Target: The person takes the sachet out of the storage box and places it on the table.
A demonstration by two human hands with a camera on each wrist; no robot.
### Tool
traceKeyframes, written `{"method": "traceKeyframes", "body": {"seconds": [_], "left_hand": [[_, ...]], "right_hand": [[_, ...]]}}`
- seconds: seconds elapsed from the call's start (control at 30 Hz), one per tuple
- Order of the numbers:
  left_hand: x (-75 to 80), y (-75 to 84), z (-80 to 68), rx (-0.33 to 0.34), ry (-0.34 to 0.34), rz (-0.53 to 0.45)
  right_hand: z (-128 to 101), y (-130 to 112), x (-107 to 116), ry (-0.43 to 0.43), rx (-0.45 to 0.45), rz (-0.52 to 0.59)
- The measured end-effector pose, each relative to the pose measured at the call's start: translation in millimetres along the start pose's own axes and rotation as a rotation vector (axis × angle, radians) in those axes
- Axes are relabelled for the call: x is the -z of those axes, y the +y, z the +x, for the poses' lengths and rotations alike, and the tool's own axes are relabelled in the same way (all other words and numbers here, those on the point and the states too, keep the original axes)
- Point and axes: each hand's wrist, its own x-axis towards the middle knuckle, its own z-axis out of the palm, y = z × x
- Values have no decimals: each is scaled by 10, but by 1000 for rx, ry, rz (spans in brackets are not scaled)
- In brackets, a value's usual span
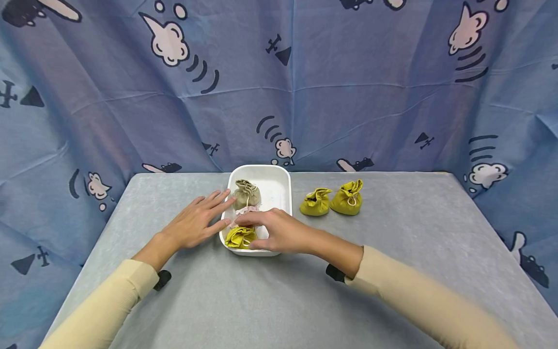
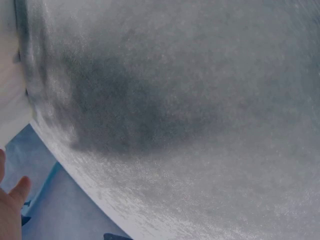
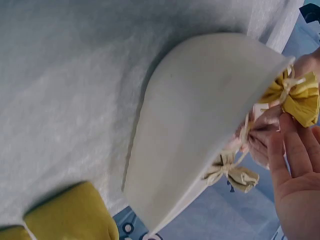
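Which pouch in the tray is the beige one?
The beige pouch at the far end of the white tray; the yellow pouch lies nearest, a pink one between.

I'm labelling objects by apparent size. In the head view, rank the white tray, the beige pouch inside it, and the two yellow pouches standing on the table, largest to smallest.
1. White tray, clearly the largest.
2. Beige pouch and the two yellow pouches on the table: all three look about alike, so I would not rank them. The beige one is partly covered by fingers.
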Motion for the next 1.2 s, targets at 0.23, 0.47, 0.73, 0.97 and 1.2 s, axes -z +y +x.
{"method": "traceKeyframes", "body": {"seconds": [0.23,0.47,0.73,0.97,1.2], "left_hand": [[-6,-4,-1,-2,2,-1],[-15,-3,3,-10,11,6],[-19,-2,7,-9,9,8],[-20,-4,13,-12,10,2],[-19,-1,11,-14,6,-2]], "right_hand": [[36,-13,-67,-16,-29,-30],[55,-17,-123,-27,-42,-39],[83,-17,-169,-41,-56,-63],[127,-21,-215,-40,-48,-87],[177,-10,-260,-22,-21,-99]]}}
